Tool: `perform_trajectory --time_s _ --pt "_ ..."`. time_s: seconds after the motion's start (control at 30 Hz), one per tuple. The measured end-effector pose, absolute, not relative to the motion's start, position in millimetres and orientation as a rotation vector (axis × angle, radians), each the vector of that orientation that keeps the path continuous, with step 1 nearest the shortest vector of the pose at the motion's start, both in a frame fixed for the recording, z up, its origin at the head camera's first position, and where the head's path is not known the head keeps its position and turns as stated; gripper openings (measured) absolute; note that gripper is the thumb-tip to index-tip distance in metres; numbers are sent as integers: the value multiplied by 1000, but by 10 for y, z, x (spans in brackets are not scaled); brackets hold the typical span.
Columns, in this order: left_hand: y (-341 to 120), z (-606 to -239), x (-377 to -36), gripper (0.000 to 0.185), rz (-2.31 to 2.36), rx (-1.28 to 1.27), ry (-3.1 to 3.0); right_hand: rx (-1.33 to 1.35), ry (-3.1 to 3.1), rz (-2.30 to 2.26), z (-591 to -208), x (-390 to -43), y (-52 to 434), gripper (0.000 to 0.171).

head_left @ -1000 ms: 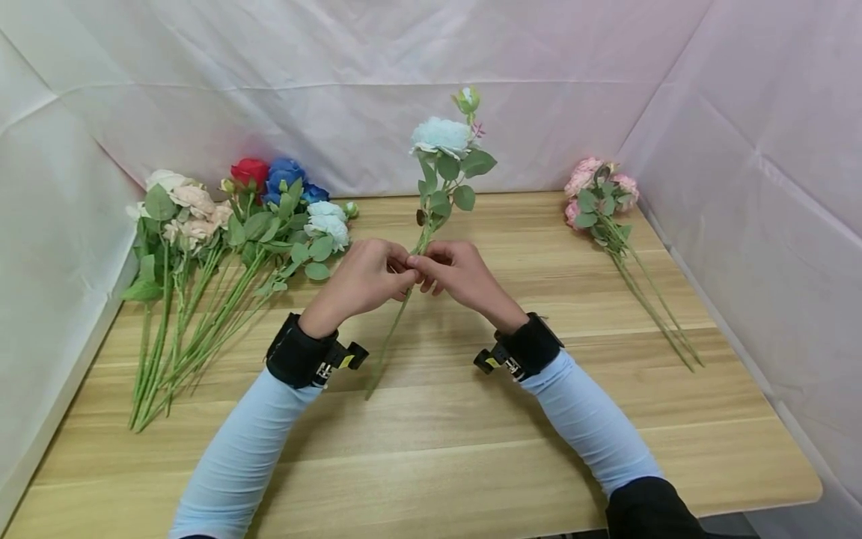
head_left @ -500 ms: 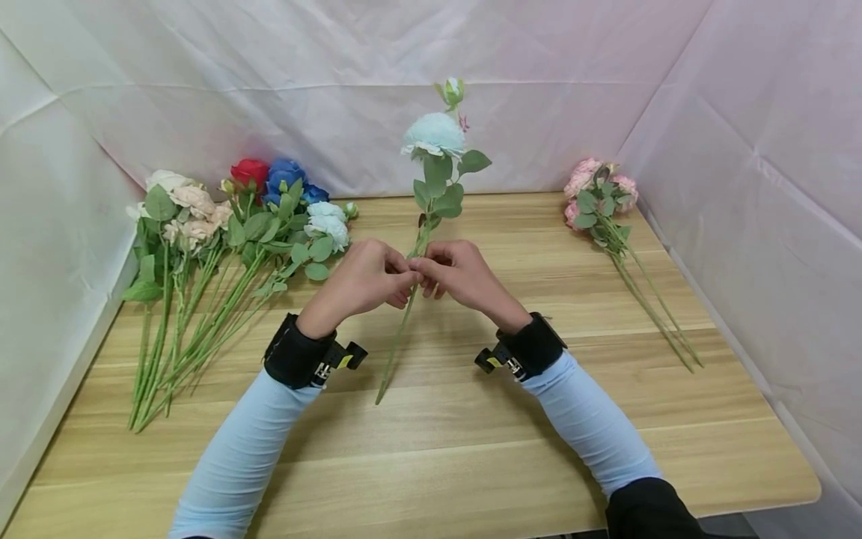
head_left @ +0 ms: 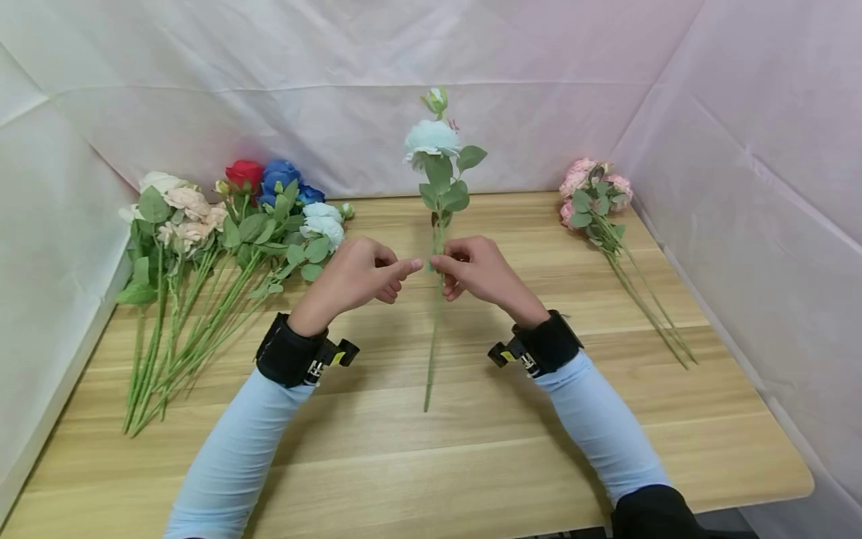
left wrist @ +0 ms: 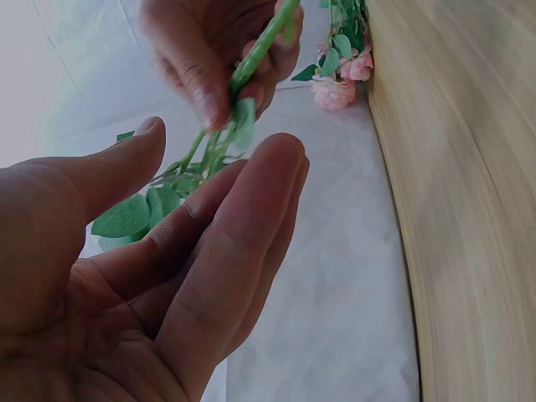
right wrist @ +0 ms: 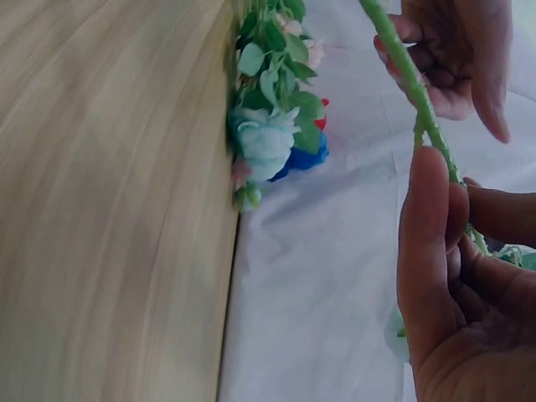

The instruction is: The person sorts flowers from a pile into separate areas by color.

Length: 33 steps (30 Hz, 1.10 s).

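A pale blue flower (head_left: pixel 431 138) on a long green stem stands upright above the table (head_left: pixel 471 464). The right hand (head_left: pixel 474 269) pinches its stem; the left hand (head_left: pixel 353 273), fingers loosely extended, is just beside it.

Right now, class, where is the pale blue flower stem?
In the head view the pale blue flower stem stands upright at the table's middle, pinched by the right hand, with the left hand just beside it.

Flower pile (head_left: pixel 222 224) lies left on table (head_left: pixel 471 464); small bunch (head_left: pixel 595 198) right.
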<state>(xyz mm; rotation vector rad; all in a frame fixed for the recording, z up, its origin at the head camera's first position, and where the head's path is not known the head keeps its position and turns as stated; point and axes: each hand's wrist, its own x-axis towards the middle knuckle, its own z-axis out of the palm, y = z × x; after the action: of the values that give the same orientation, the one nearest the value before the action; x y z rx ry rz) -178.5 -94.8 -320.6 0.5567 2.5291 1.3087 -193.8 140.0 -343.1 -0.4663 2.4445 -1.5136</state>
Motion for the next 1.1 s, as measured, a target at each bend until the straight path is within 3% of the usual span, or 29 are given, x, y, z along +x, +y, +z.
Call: perform_trajectory --time_s 0.5,0.7,1.1 --pt "-957 -3250 -1830 42 1291 524 2518 -324 2694 -896 -3262 -2266 2259 31" --pt "-962 -3258 -1834 45 1268 514 2512 -330 2841 -472 -3209 -2368 2560 38" --pt "-973 -3265 -1811 45 1195 537 2593 -294 2955 9 -3407 -2401 2830 40"
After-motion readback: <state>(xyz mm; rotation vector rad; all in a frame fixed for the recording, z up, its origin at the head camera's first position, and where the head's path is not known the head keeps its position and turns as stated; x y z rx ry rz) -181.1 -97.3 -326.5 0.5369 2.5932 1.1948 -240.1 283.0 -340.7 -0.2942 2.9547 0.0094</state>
